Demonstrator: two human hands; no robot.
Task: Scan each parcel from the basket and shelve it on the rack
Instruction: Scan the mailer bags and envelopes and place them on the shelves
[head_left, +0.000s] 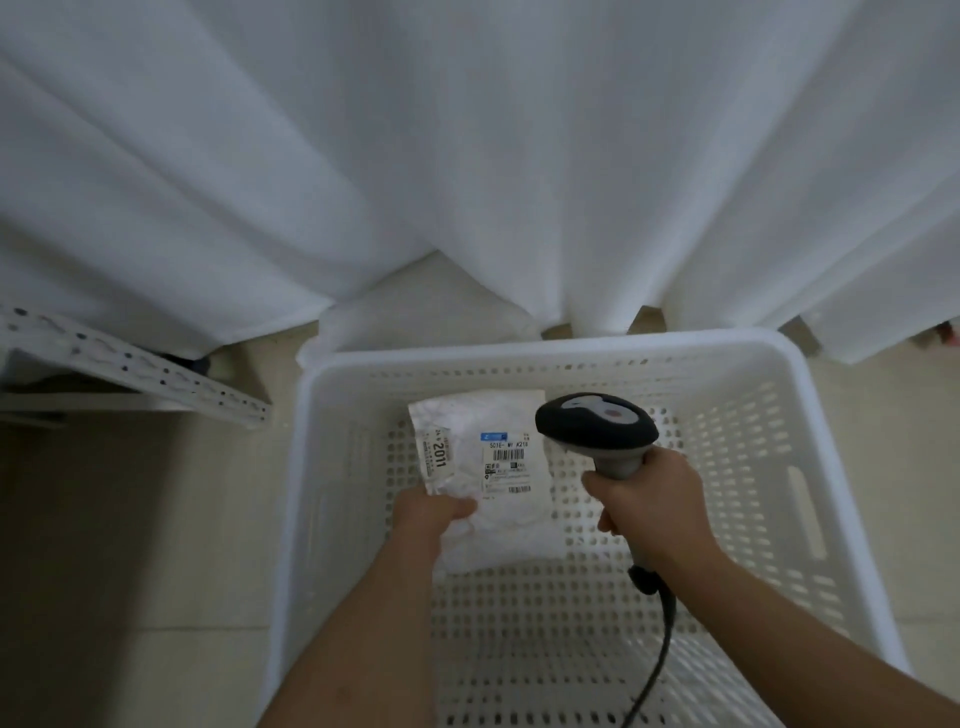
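Parcel (488, 467), a white crinkled poly mailer, is sitting over the far-left part of the basket (727, 358), label side facing up. Left hand (431, 514) is gripping its near-left edge, thumb lying on top of the plastic and the other fingers hidden underneath. Whether the parcel is lifted clear of the basket floor or lying on it cannot be told from this view.

Two labels are showing on the parcel: a shipping label (506, 462) with barcodes and a small blue mark, and a smaller sticker (437, 453) on the left reading "2011", turned sideways.

Right hand (649, 509) is wrapping its fingers around the grey handle of the barcode scanner (597, 426). The scanner's dark head is hovering just right of the shipping label, overlapping the parcel's right edge. A black cable (657, 660) is running from the handle base toward the near edge of the frame.

The basket is white perforated plastic with a slot handle in its right wall, standing on a pale tiled floor (208, 519). No other parcel is showing in the visible part of its interior.

At far left, a corner of the white perforated-metal rack (156, 371) is entering the frame. White curtains (467, 156) are hanging across the far side.
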